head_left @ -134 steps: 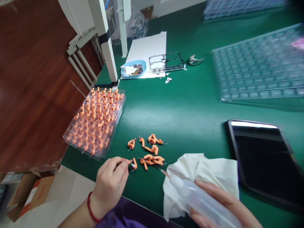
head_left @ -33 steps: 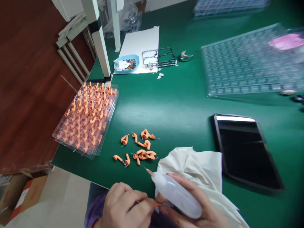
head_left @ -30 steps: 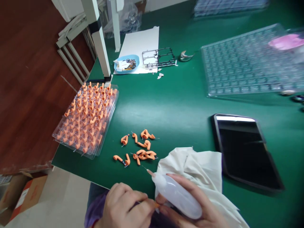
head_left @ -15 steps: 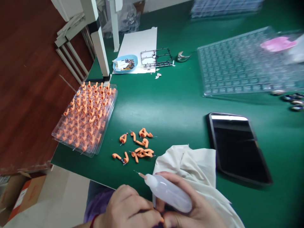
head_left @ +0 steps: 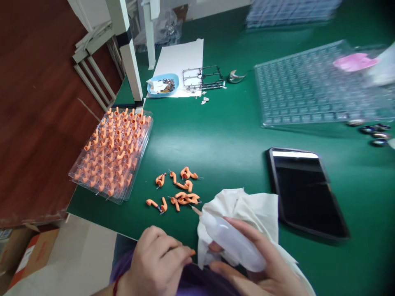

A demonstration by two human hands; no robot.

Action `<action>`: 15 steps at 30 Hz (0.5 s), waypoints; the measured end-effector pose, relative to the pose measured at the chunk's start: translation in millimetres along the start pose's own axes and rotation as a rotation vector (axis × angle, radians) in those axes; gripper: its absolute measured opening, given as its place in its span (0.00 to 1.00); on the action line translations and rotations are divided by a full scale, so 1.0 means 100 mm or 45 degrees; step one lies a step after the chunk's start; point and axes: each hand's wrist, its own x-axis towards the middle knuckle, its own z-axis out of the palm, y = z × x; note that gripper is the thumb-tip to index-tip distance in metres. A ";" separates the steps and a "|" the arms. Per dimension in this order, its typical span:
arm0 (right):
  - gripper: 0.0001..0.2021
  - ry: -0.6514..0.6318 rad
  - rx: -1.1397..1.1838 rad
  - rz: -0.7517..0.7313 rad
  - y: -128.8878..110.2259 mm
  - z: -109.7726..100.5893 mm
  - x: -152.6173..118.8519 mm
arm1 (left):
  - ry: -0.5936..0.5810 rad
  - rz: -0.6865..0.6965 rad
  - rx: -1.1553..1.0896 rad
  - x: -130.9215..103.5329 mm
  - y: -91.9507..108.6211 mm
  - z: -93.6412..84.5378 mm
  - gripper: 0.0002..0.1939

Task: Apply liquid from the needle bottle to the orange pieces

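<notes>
Assembly workshop — part trays (head_left: 111,154) (orange pieces), green bench (head_left: 228,135).

Green tabletop (head_left: 228,135) seen from above. At its left edge lies a clear tray (head_left: 111,155) filled with orange parts; just right of it, loose orange parts (head_left: 176,190) lie scattered. A crumpled white cloth (head_left: 249,209) lies at the near edge, a dark phone (head_left: 305,191) beside it. Farther back: a white sheet (head_left: 180,61) bearing a blue dish (head_left: 162,84) and a wire frame (head_left: 202,78); at right, an empty clear cell tray (head_left: 314,88).
</notes>
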 end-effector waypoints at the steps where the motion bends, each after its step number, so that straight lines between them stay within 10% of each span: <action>1: 0.25 0.054 -0.194 -0.153 0.07 0.00 0.01 | 0.006 -0.016 0.035 -0.01 -0.01 0.01 0.08; 6: 0.22 0.138 -0.533 -0.475 0.20 0.08 0.08 | -0.001 -0.040 0.096 -0.05 -0.02 0.05 0.09; 15: 0.19 0.141 -0.246 -0.288 0.02 0.12 0.05 | 0.004 0.054 0.088 -0.03 0.00 0.17 0.07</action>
